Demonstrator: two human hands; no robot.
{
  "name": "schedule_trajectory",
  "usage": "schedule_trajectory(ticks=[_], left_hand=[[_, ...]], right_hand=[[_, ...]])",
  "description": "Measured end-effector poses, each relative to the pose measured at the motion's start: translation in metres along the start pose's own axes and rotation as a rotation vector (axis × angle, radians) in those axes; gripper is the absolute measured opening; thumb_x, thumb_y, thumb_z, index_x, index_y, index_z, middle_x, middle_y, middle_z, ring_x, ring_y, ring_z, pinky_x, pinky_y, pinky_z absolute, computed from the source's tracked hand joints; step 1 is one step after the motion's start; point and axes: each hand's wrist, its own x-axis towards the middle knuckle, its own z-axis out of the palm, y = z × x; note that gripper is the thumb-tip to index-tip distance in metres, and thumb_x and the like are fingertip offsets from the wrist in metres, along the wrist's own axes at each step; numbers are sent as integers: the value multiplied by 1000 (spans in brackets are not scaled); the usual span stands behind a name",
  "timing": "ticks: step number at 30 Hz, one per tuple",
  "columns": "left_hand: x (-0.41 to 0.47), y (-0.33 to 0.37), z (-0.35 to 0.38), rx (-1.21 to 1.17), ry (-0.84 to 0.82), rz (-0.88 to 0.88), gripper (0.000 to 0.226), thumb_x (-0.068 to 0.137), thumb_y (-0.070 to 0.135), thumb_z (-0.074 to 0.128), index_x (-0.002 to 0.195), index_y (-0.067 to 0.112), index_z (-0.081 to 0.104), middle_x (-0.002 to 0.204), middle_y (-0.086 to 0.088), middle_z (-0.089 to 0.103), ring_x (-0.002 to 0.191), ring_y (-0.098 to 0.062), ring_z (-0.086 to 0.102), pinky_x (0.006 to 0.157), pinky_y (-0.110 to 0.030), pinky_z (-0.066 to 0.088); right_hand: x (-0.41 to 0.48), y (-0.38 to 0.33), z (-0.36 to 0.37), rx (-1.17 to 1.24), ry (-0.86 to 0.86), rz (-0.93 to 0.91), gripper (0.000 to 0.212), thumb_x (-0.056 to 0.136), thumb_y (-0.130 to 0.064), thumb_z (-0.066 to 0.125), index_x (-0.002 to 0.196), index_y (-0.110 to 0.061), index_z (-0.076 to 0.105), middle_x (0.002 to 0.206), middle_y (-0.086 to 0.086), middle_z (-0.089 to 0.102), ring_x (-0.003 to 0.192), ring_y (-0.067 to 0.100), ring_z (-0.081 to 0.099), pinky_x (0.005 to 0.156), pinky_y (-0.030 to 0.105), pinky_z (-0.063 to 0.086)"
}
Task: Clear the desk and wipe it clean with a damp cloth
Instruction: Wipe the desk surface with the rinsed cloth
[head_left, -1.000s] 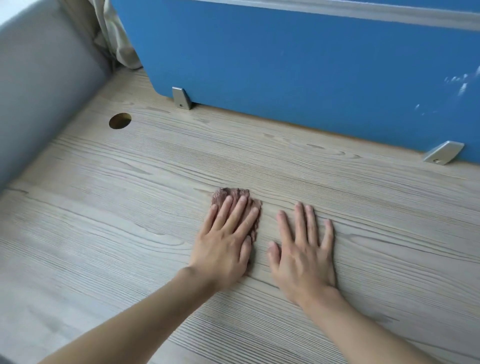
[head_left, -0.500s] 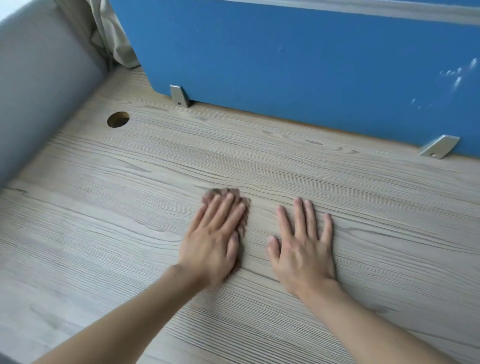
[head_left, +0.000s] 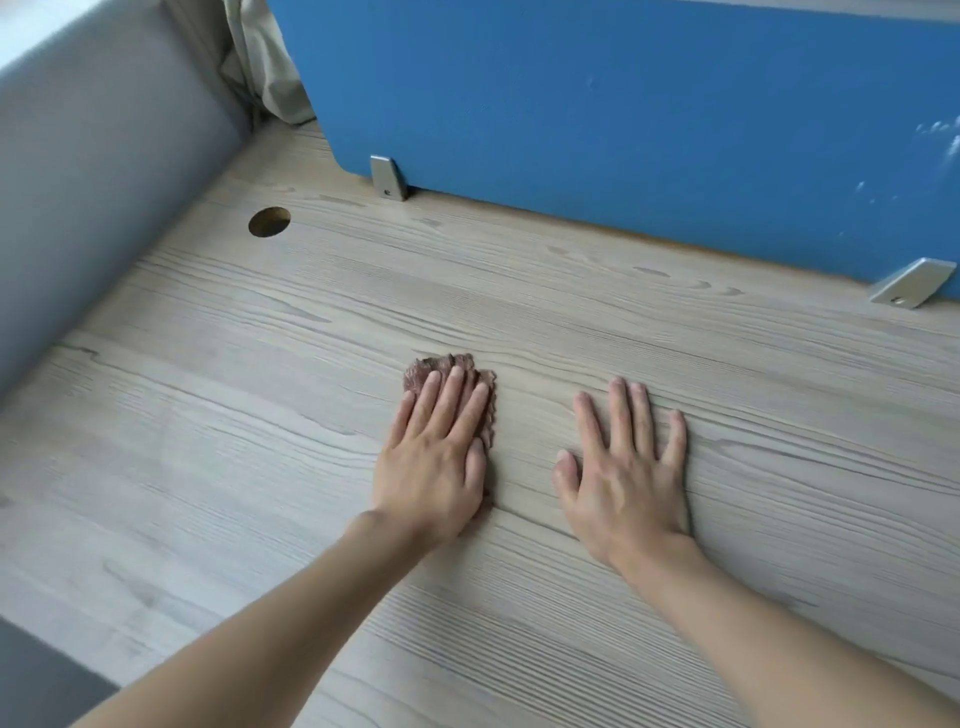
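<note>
Head view: small brown crumpled cloth (head_left: 448, 370) lies on the desk near the middle of the frame, mostly hidden under the left hand (head_left: 434, 467). Only its far edge and a strip along the thumb side show. Left hand is flat, fingers straight and close together, pressing the cloth down, not curled round it. Right hand (head_left: 623, 478) is just beside it, apart from the cloth, palm flat on bare wood, fingers straight and slightly spread, holding nothing.

Pale grey wood-grain desk top (head_left: 260, 415) shows no loose items in view, so clearing looks done and wiping is the step in hand. Whether the cloth is damp cannot be told.

Round cable hole (head_left: 269, 222) sits at far left. Blue fabric partition (head_left: 623, 130) runs along the back edge on two grey metal brackets (head_left: 387, 179) (head_left: 911, 283). Grey side panel (head_left: 104, 156) closes the left side, with beige curtain fabric (head_left: 265, 67) behind it.

Risks, as a judgement:
- With only a flat palm on it, the bunched cloth could slide out or roll up on a fast stroke.
- A small wad covers little, so streaks and missed strips are likely, especially around the brackets and the hole.
- The bracing right hand may leave prints on wiped wood.
</note>
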Motion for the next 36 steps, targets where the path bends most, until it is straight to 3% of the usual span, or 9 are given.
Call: schedule_trajectory(ticks=[7, 13, 17, 22, 28, 33, 36], left_hand=[[-38, 6, 2, 6, -51, 87, 62, 99, 41, 19, 158, 37, 1, 167, 7, -3, 153, -13, -11, 124, -40, -1], [-55, 16, 2, -12, -41, 39, 63, 97, 41, 18, 159, 34, 8, 167, 4, 2, 153, -15, -7, 124, -41, 2], [-82, 3, 1, -22, -92, 175, 60, 100, 43, 18, 159, 34, 10, 167, 6, 2, 153, -15, -8, 124, -40, 1], [-57, -5, -3, -22, -47, -41, 64, 96, 44, 11, 159, 35, 6, 167, 6, -2, 153, -14, -11, 124, -38, -3], [-106, -10, -2, -41, -102, 181, 59, 102, 43, 19, 159, 35, 8, 166, 8, -1, 152, -13, -12, 124, -41, 0], [-93, -13, -2, -10, -48, -26, 61, 99, 42, 16, 159, 35, 5, 166, 6, -1, 153, -14, -11, 124, -40, 1], [-122, -3, -4, -11, -82, 52, 61, 101, 43, 17, 159, 35, 0, 166, 5, -5, 152, -16, -15, 124, -43, 0]], right_hand=[[-17, -11, -10, 2, -9, -2, 69, 93, -48, 24, 151, -16, 43, 161, 21, 28, 151, 35, 22, 116, 69, 13], [-75, -41, -6, 38, -12, -90, 66, 91, -48, 32, 150, -21, 47, 159, 21, 32, 148, 37, 29, 117, 67, 14], [-72, -42, -8, 7, -41, -76, 67, 93, -50, 29, 152, -21, 43, 161, 20, 29, 149, 37, 26, 117, 66, 13], [-72, -40, -8, -19, -40, -70, 68, 92, -49, 27, 154, -23, 40, 162, 19, 28, 150, 36, 24, 117, 66, 12], [-73, -41, -8, -12, -46, -73, 68, 91, -48, 29, 153, -22, 41, 161, 20, 27, 150, 36, 23, 117, 66, 12], [-72, -42, -8, -28, -40, -69, 68, 93, -49, 26, 154, -22, 38, 162, 19, 27, 151, 36, 22, 118, 65, 11], [-73, -42, -8, -20, -37, -76, 68, 93, -49, 26, 155, -22, 37, 162, 19, 26, 151, 36, 21, 118, 65, 11]])
